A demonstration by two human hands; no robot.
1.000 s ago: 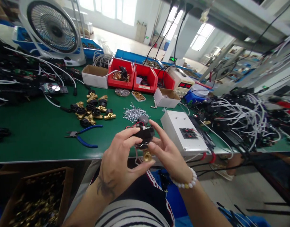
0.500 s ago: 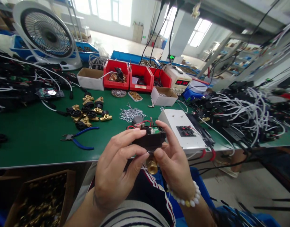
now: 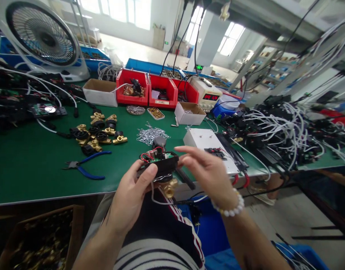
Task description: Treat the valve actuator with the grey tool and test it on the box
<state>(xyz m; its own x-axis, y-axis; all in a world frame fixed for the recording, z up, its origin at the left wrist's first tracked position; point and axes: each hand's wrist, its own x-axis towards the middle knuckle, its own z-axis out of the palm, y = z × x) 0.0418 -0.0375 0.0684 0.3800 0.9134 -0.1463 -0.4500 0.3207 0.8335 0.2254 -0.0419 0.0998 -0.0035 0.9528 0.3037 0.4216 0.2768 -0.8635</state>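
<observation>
My left hand point(image 3: 135, 187) grips a black actuator housing point(image 3: 161, 167), thumb on its near side. Inside its open top show a green circuit board, red wires and a round dark grey part. A brass valve body point(image 3: 169, 187) sits beneath the housing, and a white cable point(image 3: 158, 200) hangs below it. My right hand point(image 3: 207, 168) is at the housing's right end, fingers stretched out and slightly blurred; whether a fingertip touches it I cannot tell. A black bar point(image 3: 185, 178) slants down from under that end. Beyond lies a heap of metal clips point(image 3: 151, 134).
Blue-handled cutters point(image 3: 90, 165) and several brass valves point(image 3: 100, 131) lie to the left. A white switch box point(image 3: 210, 146) stands to the right, beside piled cables point(image 3: 284, 123). Red bins point(image 3: 161, 92), cardboard boxes and a power supply point(image 3: 207, 93) line the back.
My right hand has let go of the valve area and moved right, fingers extended. My left hand now holds the housing alone, turned so the cable and black bar show.
</observation>
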